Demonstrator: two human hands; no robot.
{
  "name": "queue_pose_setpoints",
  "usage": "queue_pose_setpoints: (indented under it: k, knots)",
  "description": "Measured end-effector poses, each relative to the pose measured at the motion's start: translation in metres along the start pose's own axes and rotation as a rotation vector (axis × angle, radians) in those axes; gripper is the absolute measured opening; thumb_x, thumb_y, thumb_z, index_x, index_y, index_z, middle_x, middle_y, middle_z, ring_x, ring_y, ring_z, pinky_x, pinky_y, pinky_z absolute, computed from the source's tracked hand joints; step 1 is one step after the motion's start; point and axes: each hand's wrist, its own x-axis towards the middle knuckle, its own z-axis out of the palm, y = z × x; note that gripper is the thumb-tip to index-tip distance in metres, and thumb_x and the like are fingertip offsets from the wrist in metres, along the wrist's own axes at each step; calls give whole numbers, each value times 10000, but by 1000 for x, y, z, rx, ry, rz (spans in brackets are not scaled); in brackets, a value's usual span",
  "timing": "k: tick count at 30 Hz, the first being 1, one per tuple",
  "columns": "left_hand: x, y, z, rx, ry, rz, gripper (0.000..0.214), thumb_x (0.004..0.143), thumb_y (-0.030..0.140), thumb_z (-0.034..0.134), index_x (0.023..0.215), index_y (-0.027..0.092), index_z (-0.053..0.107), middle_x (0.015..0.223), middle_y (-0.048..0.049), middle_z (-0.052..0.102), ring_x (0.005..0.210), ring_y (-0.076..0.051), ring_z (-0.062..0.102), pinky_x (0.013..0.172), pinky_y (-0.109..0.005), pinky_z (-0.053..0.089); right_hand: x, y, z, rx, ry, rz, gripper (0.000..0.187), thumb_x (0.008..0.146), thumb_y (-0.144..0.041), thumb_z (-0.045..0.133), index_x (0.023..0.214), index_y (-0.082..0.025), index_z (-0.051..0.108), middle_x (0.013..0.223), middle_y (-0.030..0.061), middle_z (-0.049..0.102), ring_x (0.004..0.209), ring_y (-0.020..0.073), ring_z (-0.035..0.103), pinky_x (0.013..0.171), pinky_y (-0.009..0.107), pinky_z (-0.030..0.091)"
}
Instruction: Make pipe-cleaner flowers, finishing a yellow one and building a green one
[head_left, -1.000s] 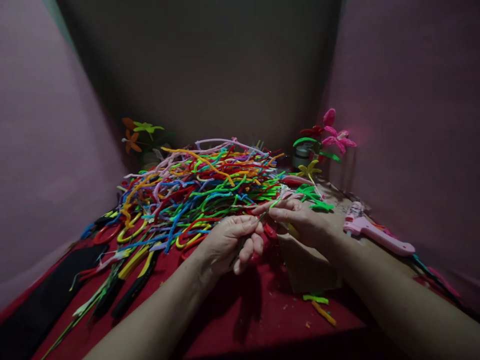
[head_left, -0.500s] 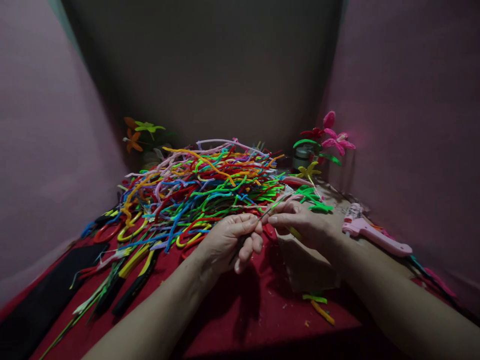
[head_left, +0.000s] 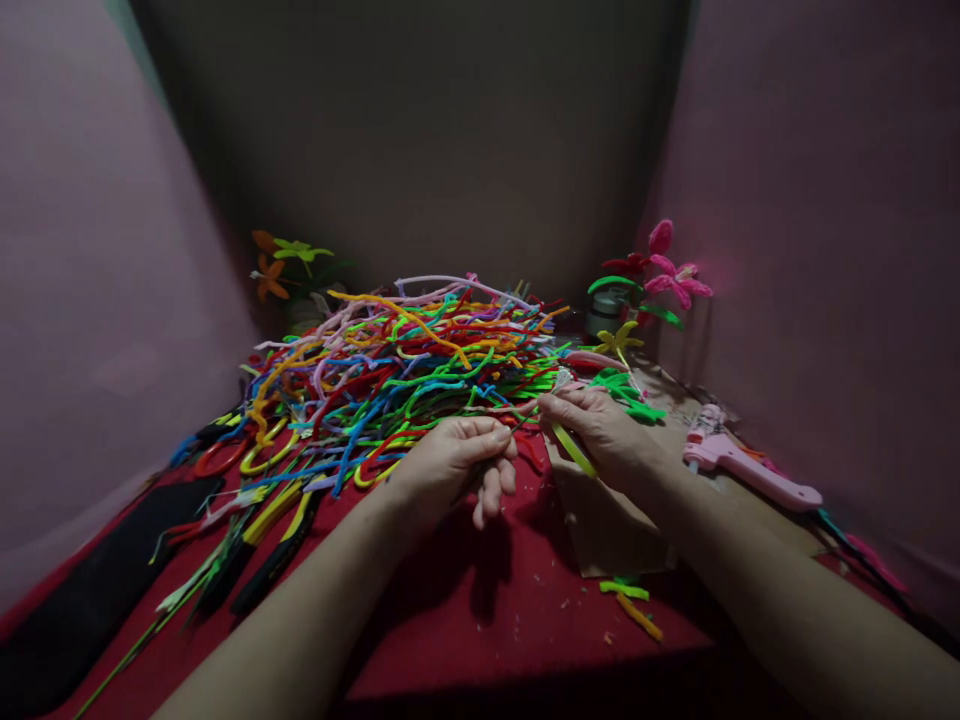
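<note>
My left hand (head_left: pixel 472 460) is closed, thumb and forefinger pinching a thin dark stem (head_left: pixel 523 421) that slants up to the right; its other fingers are loosely curled below. Just right of it, my right hand (head_left: pixel 600 430) pinches around the upper end of that stem. A yellow-green strip (head_left: pixel 574 452) hangs in a curve from the right fingertips, under the palm. Whether it is tape or a pipe cleaner I cannot tell. Behind both hands rises a big heap of coloured pipe cleaners (head_left: pixel 420 350).
A pink glue gun (head_left: pixel 754 472) lies on cardboard at the right. Pliers (head_left: pixel 281 550) with yellow-and-black handles and a black strip (head_left: pixel 112 590) are on the left of the red cloth (head_left: pixel 480 650). Pipe-cleaner flowers (head_left: pixel 679 280) stand at the back. Short offcuts (head_left: pixel 637 615) lie in front.
The right fingers have closed nearer the stem, and the yellow-green strip now hangs more visibly below them. The left hand has shifted slightly left.
</note>
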Motion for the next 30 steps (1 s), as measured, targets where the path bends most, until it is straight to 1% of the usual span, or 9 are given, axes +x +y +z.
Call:
queue_pose_setpoints:
  k: [2,5,8,10,14,18,20,23,30]
  knots:
    - [-1,3,-2,138,24,12,218,796,323,517,707,124,520,563,-30,623,368,-112,562,314,-184,430,0,0,1,-9,2,-17,258,697,-387,643,628,-139,628,499,-54,463,458,55,327,478,222,251]
    - [-4,6,-2,297,77,36,241,799,349,508,705,127,516,582,-27,622,347,-73,519,326,-156,388,0,2,3,58,-22,-17,192,702,-345,641,663,-157,651,535,-50,512,491,65,385,529,229,303]
    - [-6,6,1,374,124,30,250,806,357,486,701,132,508,572,-12,607,307,-37,446,309,-135,313,1,5,5,95,-35,10,164,701,-334,639,715,-172,664,596,-38,562,545,82,451,582,241,341]
    - [-8,6,3,408,177,31,249,797,368,489,702,137,504,572,-1,594,330,-49,470,324,-146,328,3,8,5,116,-33,25,171,697,-341,641,738,-177,669,613,-30,580,563,89,473,588,240,346]
    - [-12,12,0,458,381,101,234,771,379,509,765,145,519,640,-1,597,470,-99,569,442,-200,433,6,11,3,170,-8,73,216,680,-379,659,681,-164,670,536,-18,570,482,79,446,510,230,319]
    - [-23,9,-17,682,658,109,208,754,379,506,755,171,519,594,17,580,447,-109,537,444,-213,397,4,7,2,237,18,118,244,663,-379,681,747,-149,678,512,-16,579,387,56,377,426,225,267]
    - [-31,3,-22,922,676,49,191,748,373,514,703,189,531,533,21,563,450,-122,523,457,-219,373,3,5,3,268,11,127,267,666,-366,680,825,-151,679,523,-19,591,364,46,347,403,223,243]
    - [-40,-7,-20,1226,650,3,160,751,349,520,683,207,550,583,-3,598,545,-150,550,525,-236,369,1,1,4,259,27,109,275,670,-348,677,863,-152,679,546,-12,615,361,46,343,388,223,224]
    - [-46,-4,-16,1570,674,-162,160,833,289,401,867,221,541,762,-47,638,689,-184,587,588,-257,366,1,0,2,241,56,149,318,661,-365,682,885,-140,667,478,-26,566,332,43,314,355,223,167]
